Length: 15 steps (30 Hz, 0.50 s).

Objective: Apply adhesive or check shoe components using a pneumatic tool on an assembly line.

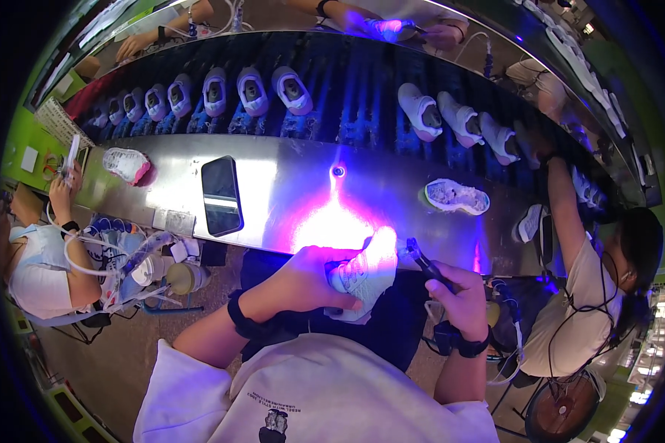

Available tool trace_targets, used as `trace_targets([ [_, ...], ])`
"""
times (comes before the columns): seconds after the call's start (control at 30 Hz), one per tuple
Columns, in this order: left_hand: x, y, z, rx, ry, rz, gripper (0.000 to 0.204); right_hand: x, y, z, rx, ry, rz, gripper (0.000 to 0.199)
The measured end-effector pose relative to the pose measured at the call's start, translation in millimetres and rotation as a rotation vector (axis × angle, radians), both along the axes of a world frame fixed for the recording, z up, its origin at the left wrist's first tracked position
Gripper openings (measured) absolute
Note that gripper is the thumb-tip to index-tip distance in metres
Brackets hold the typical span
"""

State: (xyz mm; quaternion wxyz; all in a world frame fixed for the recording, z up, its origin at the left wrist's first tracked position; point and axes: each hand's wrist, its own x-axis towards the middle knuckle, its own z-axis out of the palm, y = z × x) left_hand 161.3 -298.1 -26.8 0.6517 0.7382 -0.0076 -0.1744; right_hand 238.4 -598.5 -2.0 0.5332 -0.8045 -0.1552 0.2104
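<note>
White sneaker (363, 272) sits just over the near edge of the steel bench (288, 199), held up in the left hand (303, 279), whose fingers curl closed round its heel end while the toe points away toward the violet glow on the metal. The right hand (462, 292) is wrapped shut on a slim dark pen-like tool (427, 264), its tip just beside the shoe's toe side; whether the tip touches the upper I cannot tell. Both wrists wear dark bands.

To my eye the work is a close inspection or touch-up of the upper under the violet light (the glow pools brightest right in front of the shoe). Doing it well likely means keeping the shoe tilted into that light, turning it with the left hand rather than chasing it with the tool, and bracing the right wrist so the tip lands lightly.

Further out on the bench lie a dark phone (221, 195), a pale sole-up shoe (457, 196) to the right and another shoe (126, 164) far left. Beyond runs a dark conveyor (347, 96) carrying rows of white shoes. Other people work on both sides, and more hands show across the belt.
</note>
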Motion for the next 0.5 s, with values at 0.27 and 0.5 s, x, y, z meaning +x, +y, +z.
trace_targets([
  [0.27,-1.1,-1.9,-4.5,-0.152,0.054,0.005,0.065,-13.9,-7.7,-21.3,0.061,0.074,0.036,0.040],
  [0.5,-21.2,-14.8,-16.3,-0.370,0.178,0.151,0.052,-65.2,-14.2,-37.4,0.052,0.158,-0.076,0.040],
])
